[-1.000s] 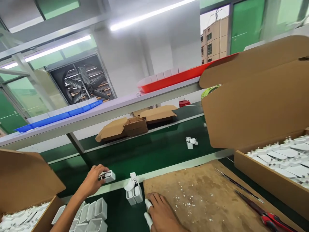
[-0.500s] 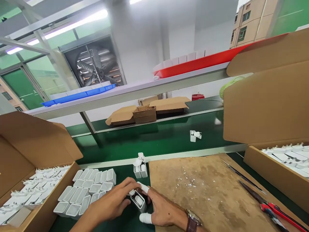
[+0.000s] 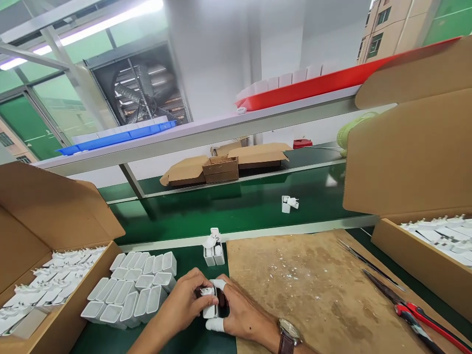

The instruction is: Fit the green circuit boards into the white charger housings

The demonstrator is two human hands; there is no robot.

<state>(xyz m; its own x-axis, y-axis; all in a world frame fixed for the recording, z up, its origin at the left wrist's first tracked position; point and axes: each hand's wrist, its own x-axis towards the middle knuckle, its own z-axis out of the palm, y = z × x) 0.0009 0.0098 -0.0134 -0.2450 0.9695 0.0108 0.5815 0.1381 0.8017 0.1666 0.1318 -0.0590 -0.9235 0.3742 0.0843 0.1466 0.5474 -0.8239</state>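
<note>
Between my hands, low in the middle of the head view, is a small white rectangular plastic case [image 3: 210, 312] with a white part at its open top. My right hand [image 3: 238, 309] grips the case, white covers on its thumb and a fingertip. My left hand [image 3: 188, 299] is closed at the case's top, its thumb pressing on the white part; the exact contact is partly hidden. Left of my hands stand several rows of open white cases [image 3: 121, 292]. Just beyond them, a small group of filled white cases [image 3: 214, 254] has loose white parts on top.
A brown board [image 3: 295, 280] with white crumbs lies at right, with red-handled scissors [image 3: 409, 312] and tweezers [image 3: 368, 263]. Cartons of white parts flank me, left carton [image 3: 99, 275] and right carton [image 3: 413, 253]. A case with a part [image 3: 286, 204] sits on the green belt [image 3: 250, 211].
The case has turned between my hands, and my left thumb has come over its top. On the green belt, the lone case has shifted left. The view has moved slightly.
</note>
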